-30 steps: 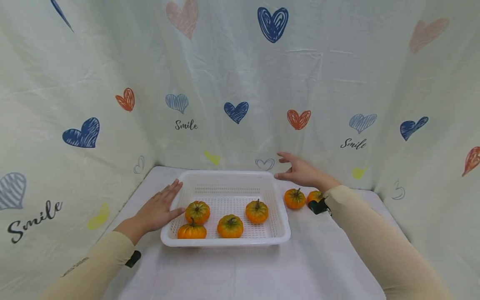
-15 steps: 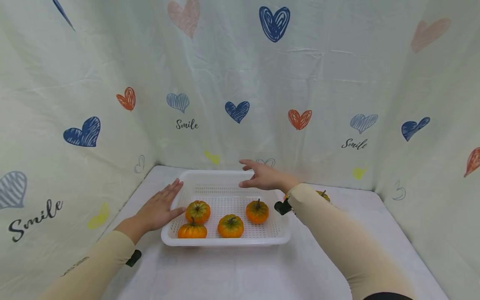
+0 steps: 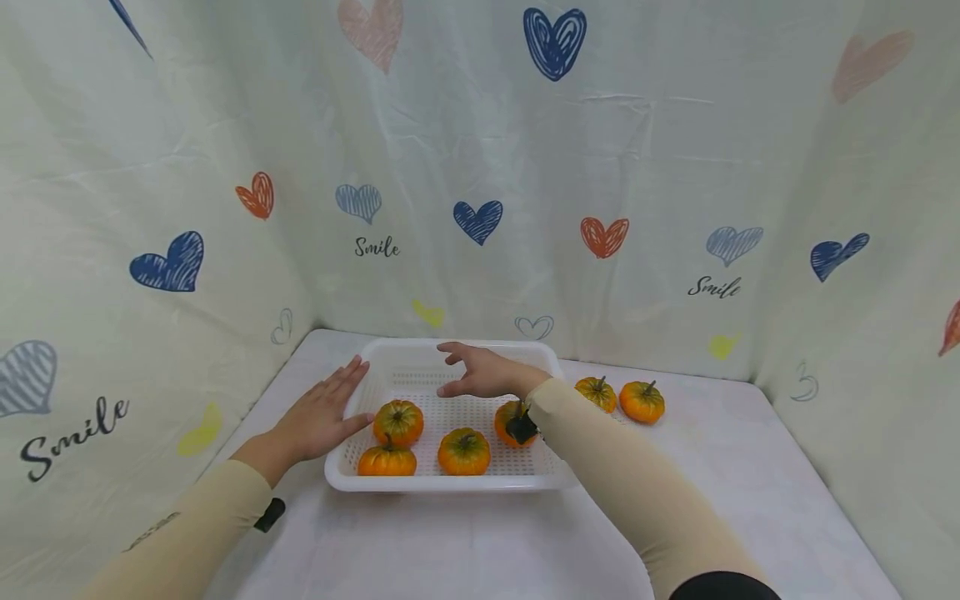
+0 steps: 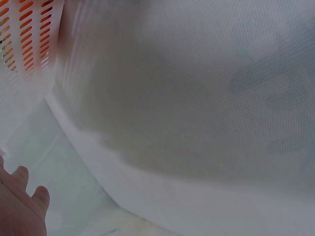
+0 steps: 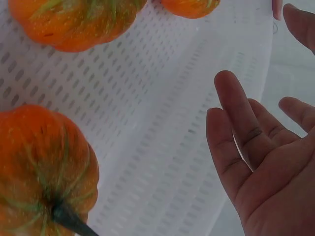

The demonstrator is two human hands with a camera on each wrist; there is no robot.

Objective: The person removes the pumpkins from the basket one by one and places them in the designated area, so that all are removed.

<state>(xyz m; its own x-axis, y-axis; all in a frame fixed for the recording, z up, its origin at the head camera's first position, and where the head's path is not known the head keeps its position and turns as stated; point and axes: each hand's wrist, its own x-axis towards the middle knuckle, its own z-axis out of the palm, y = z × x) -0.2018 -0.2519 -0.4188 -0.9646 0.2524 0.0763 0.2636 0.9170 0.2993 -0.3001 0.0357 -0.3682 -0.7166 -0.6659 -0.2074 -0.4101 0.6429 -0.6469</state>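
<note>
Leftward goes the right hand: a second ago at the basket's right back corner, the right hand [image 3: 486, 372] now hangs over the basket [image 3: 450, 483], fingers spread and slightly bent, gripping nothing. The left hand [image 3: 318, 417] stays by the left rim with straight fingers, holding nothing; whether it presses that rim or only lies beside it cannot be told.

Below the right wrist, inside the basket, sits the right pumpkin [image 3: 501, 425], partly covered by a black wrist device [image 3: 521, 427]. The front pumpkin [image 3: 464, 452] lies near the front wall, and the left pumpkins [image 3: 398, 422] sit one before the other on the left. Just beyond the right wall, two outside pumpkins [image 3: 642, 402] rest on the surface [image 3: 735, 475]. Behind hangs a cloth [image 3: 660, 167] printed with hearts.

Each pumpkin looks firm and fairly heavy for its bulk, with a smooth skin that may slip and a round shape that may roll. Cupping the ribbed sides seems the surest hold; the stem could snap. The basket looks like thin, light plastic that may flex under load; its two end rims, held level, appear to suit both hands best.
</note>
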